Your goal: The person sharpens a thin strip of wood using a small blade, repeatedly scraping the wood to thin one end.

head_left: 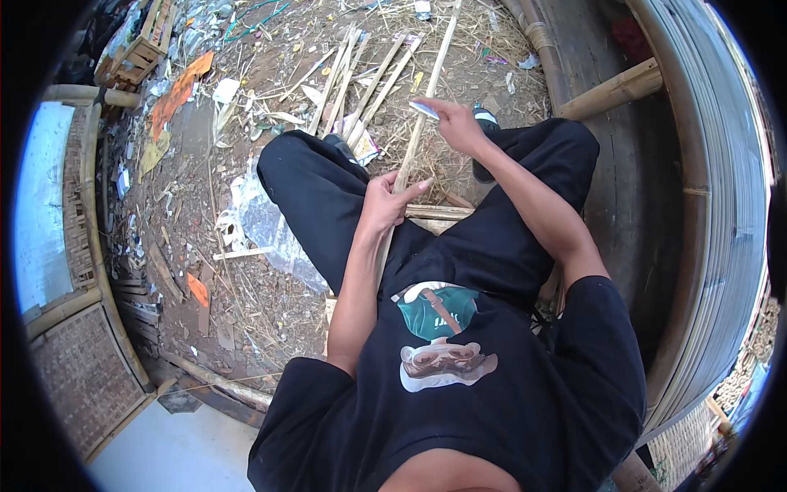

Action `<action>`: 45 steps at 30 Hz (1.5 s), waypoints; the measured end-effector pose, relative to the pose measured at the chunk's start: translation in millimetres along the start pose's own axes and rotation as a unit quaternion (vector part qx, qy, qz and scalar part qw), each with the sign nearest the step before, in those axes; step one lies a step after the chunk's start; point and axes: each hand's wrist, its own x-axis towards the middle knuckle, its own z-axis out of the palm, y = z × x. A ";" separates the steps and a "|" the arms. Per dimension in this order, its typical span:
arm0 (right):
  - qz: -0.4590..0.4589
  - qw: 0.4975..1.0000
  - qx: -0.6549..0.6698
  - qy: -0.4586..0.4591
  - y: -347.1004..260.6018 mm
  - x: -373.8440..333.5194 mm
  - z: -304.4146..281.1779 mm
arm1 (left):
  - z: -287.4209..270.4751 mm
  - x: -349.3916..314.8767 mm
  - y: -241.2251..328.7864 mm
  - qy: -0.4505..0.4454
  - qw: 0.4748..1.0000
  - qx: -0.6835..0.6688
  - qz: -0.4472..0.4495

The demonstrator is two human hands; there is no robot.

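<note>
A long, pale bamboo strip (418,139) runs from between my legs, past my left forearm, up toward the top of the view. My left hand (387,202) is closed round its lower part, with the thumb stretched out to the right. Farther up, my right hand (461,127) grips what looks like a knife (424,109), whose flat, light blade lies across the strip. The fist hides its handle. Beyond my left foot, several more split strips (361,86) lie side by side on the ground.
Dirt ground with wood shavings and litter spreads ahead and left. Clear plastic sheeting (275,225) lies beside my left leg. A wooden crate (146,41) stands at the far left. Bamboo framing (697,193) rises close on my right, and a woven panel (90,369) stands left.
</note>
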 end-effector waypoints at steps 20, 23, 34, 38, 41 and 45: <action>-0.014 0.998 0.058 -0.010 -31.8 -27.6 20.1 | -4.8 1.5 -0.5 0.014 0.999 -0.039 -0.015; -0.084 0.987 -0.130 0.035 -28.8 -24.7 17.7 | -1.5 3.4 -0.3 0.016 0.999 -0.036 -0.015; -0.066 0.983 -0.150 0.083 -27.9 -18.5 30.3 | -3.0 7.8 -6.5 0.014 0.998 -0.053 -0.034; -0.005 0.996 -0.053 0.072 -27.7 -19.9 23.1 | -1.1 7.8 -6.8 0.008 0.999 -0.023 -0.028; 0.017 0.996 -0.050 0.068 -24.2 -22.9 20.3 | 1.8 8.0 -9.4 0.002 1.000 -0.018 -0.013; -0.004 0.997 -0.063 0.035 -20.3 -37.2 22.6 | 4.6 10.1 -15.3 0.025 1.000 0.019 0.002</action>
